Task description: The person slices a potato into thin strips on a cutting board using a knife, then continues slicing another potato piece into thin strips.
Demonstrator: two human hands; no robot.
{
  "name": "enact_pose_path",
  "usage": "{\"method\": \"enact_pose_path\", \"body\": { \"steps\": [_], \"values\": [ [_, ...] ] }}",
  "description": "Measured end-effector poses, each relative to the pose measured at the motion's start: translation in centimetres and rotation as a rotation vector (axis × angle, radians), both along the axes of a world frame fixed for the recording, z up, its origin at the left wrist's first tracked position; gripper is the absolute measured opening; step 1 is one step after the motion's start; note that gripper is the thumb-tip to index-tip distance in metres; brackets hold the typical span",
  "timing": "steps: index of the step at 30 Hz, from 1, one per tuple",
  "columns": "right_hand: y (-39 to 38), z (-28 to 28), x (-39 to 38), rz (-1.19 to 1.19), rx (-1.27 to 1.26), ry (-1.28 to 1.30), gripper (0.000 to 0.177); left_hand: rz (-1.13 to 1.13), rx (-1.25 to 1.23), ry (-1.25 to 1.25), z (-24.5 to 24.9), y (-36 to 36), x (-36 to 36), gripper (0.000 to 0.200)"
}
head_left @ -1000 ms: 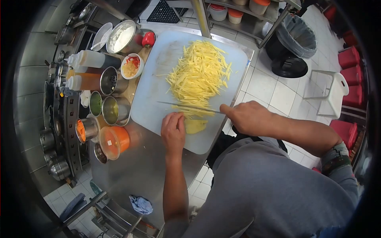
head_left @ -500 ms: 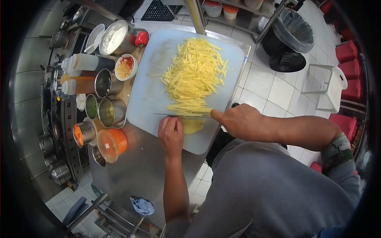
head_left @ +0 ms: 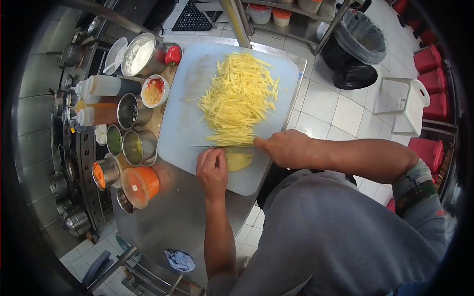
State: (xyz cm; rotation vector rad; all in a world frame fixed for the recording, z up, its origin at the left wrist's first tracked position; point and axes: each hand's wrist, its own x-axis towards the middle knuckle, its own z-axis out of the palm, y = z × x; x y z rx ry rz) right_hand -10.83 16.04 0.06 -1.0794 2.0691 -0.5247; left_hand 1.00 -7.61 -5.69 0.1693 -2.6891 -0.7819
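My right hand (head_left: pixel 285 148) is closed round the handle of a kitchen knife (head_left: pixel 229 146). Its thin blade lies crosswise over the cutting board (head_left: pixel 178 113), pointing left. Just below the blade, flat pale yellow slices (head_left: pixel 240 162), which look like potato, rest on the board. My left hand (head_left: pixel 212 170) presses on their left end with curled fingers, knuckles close to the blade; the fingertips are partly hidden. Beyond the knife lies a large heap of thin yellow strips (head_left: pixel 239 96), its nearest strips lined up along the blade.
Left of the board stand squeeze bottles (head_left: pixel 106 86), metal pots (head_left: pixel 140 147), a bowl of chopped garlic and red pepper (head_left: pixel 155 91), a red bell pepper (head_left: pixel 173 55) and an orange tub (head_left: pixel 140 186). A blue cloth (head_left: pixel 179 260) lies on the steel table (head_left: pixel 168 222). A bin (head_left: pixel 359 42) stands right.
The knife and my right hand have shifted slightly toward me and left, over the slices. More cut strips lie beyond the blade. My left hand stays on the slices.
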Motion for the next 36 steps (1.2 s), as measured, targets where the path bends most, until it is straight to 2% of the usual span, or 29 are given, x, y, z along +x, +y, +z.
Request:
{"method": "enact_pose_path", "body": {
  "steps": [3,5,9,12,18,24,27,31,36],
  "values": [
    [-0.8,-0.8,-0.9,-0.014,-0.032,0.111,0.025,0.005,-0.068,-0.028,1.4,0.7,0.5,0.012],
    [0.4,1.0,-1.3,0.019,-0.004,0.123,0.025,0.017,0.002,-0.037,2.2,2.4,1.9,0.012],
    [3.0,3.1,0.7,0.062,0.132,0.090,0.026,0.070,0.072,-0.112,1.3,5.4,3.2,0.013],
    [4.1,3.7,1.6,0.054,0.134,0.087,0.026,0.067,0.003,-0.158,1.1,5.4,3.3,0.014],
    [2.8,0.4,2.0,0.041,0.061,0.139,0.027,0.070,-0.003,-0.113,0.9,5.5,3.0,0.014],
    [3.3,-0.1,2.1,-0.016,0.012,0.085,0.024,0.070,0.031,-0.120,0.9,5.5,3.0,0.015],
    [1.6,-0.1,2.1,0.040,-0.032,0.187,0.025,0.073,0.024,-0.110,0.7,5.5,3.1,0.015],
    [2.7,0.6,2.7,0.016,0.008,0.124,0.025,0.083,0.026,-0.128,0.2,5.3,3.8,0.015],
    [1.6,0.6,2.1,0.074,-0.025,0.195,0.023,0.101,0.028,-0.081,-0.3,5.3,3.4,0.014]
  ]
}}
